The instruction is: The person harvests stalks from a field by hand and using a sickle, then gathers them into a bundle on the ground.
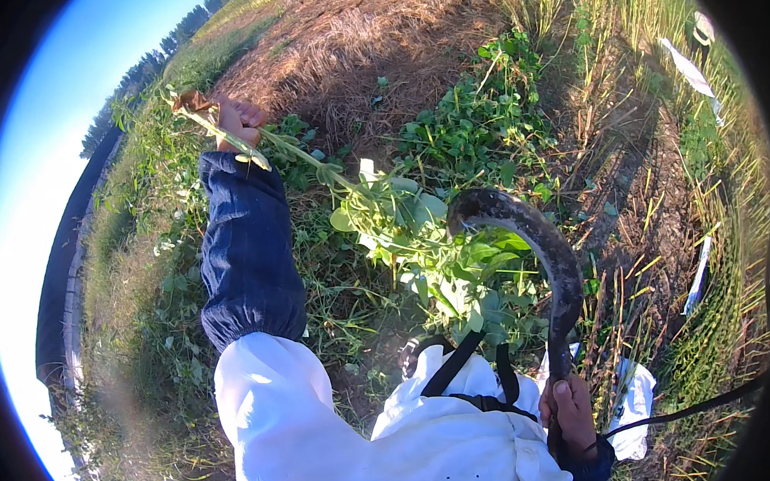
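Observation:
My left hand [240,122], its arm stretched out to the far left in a dark blue sleeve cover, is closed round the stem of a cut-looking leafy green plant [374,201]. The stem runs slanting down to the right, and its leaves spread in front of my body. A curled brown leaf [195,103] hangs by the fingers. Low on the right, my right hand [573,412] grips the handle of a sickle [565,287]. Its dark curved blade arches up and to the left, with the tip beside or among the leaves; exact contact is unclear.
Green vines [485,116] and weeds cover the ground ahead, with a mound of dry brown straw [368,42] behind. Dry stubble stands at right. A white sheet or bag [634,410] lies near my right hand. A dark strap [696,407] crosses at lower right.

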Demonstrator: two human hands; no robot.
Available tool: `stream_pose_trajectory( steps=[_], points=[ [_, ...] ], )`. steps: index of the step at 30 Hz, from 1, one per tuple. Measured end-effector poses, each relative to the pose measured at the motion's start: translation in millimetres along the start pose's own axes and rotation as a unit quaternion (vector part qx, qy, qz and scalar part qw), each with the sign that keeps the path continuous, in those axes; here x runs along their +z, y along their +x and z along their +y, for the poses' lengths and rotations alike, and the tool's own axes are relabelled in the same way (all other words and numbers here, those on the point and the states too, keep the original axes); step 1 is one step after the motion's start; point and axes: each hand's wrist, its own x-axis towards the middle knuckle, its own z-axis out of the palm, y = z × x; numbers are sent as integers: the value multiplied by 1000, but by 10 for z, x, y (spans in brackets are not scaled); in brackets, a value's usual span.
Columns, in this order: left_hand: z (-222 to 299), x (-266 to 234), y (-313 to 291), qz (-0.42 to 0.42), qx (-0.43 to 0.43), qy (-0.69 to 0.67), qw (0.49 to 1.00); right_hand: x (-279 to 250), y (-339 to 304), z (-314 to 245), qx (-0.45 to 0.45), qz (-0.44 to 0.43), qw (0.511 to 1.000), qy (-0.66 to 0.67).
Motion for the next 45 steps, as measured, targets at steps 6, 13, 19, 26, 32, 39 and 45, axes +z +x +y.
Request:
stream_pose_trajectory(
  steps=[6,13,19,26,32,39,45],
  points=[
    [-31,410,-196,-50,32,21,998,166,244,-96,-92,14,995,-39],
    [-11,645,-248,-57,22,38,997,309,771,57,-163,-13,967,-197],
    [479,839,-395,-61,30,60,996,496,1190,120,-254,6,922,-292],
    [496,741,-393,-76,12,66,995,474,1392,176,-341,58,867,-359],
    [615,670,-420,-58,12,73,996,411,1406,-41,-354,73,848,-388],
    [1021,320,-510,-61,18,49,997,1,1335,197,-291,90,838,-453],
    [928,278,-513,-112,-13,-9,994,218,1176,-99,-267,-38,882,-387]
  ],
)
